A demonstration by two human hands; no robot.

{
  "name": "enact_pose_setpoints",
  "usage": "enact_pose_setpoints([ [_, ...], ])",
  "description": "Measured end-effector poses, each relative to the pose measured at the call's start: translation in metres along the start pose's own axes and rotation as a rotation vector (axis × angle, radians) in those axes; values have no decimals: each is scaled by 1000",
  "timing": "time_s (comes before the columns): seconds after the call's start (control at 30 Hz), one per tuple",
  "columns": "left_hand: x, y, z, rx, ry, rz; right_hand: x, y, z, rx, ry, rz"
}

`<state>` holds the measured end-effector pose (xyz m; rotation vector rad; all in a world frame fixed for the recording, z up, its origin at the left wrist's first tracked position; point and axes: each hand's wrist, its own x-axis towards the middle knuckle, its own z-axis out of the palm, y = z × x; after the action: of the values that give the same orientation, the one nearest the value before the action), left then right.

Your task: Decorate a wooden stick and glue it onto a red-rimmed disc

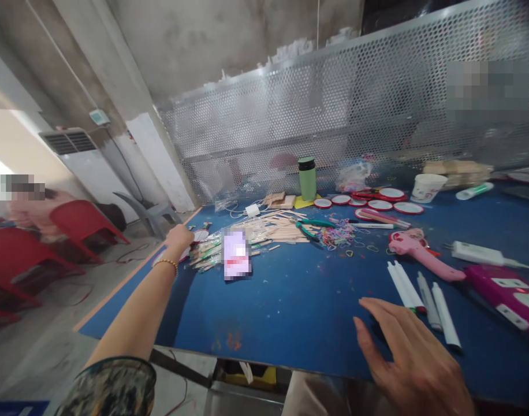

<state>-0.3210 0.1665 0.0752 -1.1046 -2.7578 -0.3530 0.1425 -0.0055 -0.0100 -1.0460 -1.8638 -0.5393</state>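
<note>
My left hand (179,237) reaches far out to the left edge of the blue table (290,294), its fingers curled at a red-rimmed round piece (199,235) beside a pile of wooden sticks (264,229). What the fingers hold, if anything, is hidden. A gold bracelet is on that wrist. My right hand (409,358) lies flat near the front edge with fingers spread, holding nothing, just left of several white glue sticks (420,294).
A pink glue gun (423,254), green pliers (310,226), coloured rubber bands (340,236), red-rimmed discs (379,202), a green flask (306,179), a paper cup (427,186) and a magenta box (507,292) lie on the table. Perforated metal screen (355,110) behind. Red chairs (80,222) at left.
</note>
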Motion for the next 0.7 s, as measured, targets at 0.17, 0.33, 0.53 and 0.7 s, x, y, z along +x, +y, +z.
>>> enact_pose_setpoints([
  [0.17, -6, 2, -9, 22, 14, 28, -1, -1, 0, 19, 5, 25],
  [0.33, -27, 15, -29, 24, 87, 117, -2, 0, 1, 30, 8, 32],
  [0.53, -110, 52, -52, -125, 243, 711, -1, -2, 1, 45, 21, 36],
  [0.7, -191, 86, -48, -125, 258, 1183, -1, -2, 1, 59, 21, 31],
])
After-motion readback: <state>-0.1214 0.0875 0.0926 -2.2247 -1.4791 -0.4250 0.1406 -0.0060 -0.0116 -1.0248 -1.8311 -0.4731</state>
